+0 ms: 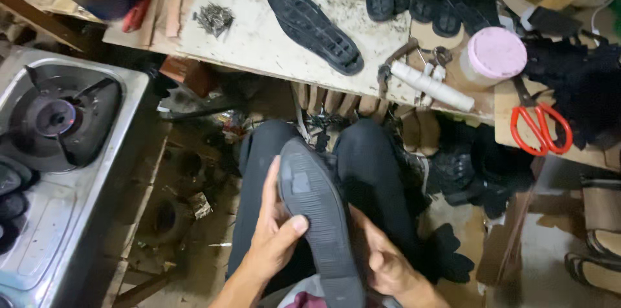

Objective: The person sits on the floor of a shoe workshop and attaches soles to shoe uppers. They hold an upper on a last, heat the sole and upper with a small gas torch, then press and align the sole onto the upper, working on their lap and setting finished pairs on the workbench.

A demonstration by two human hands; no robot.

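Two hands on one shoe (320, 230), sole up, resting across your lap between your knees. Tabletop (259, 36) ahead carries a loose black sole (315, 30), a pink-lidded jar (495, 55), red scissors (540, 128), a nail pile (214, 18). Gas stove (55, 120) sits to your left. Left hand (275, 237): grip grasping the shoe's edge, thumb on the sole. Right hand (381, 259): grip cupping the shoe from the other side.

— What sits on the worn, pale desk (259, 43) across the top of the frame?
— A black shoe sole (315, 30) at centre, a heap of small nails (214, 19) left, red-handled scissors (540, 128) far right, a pink-lidded jar (495, 55) beside them.
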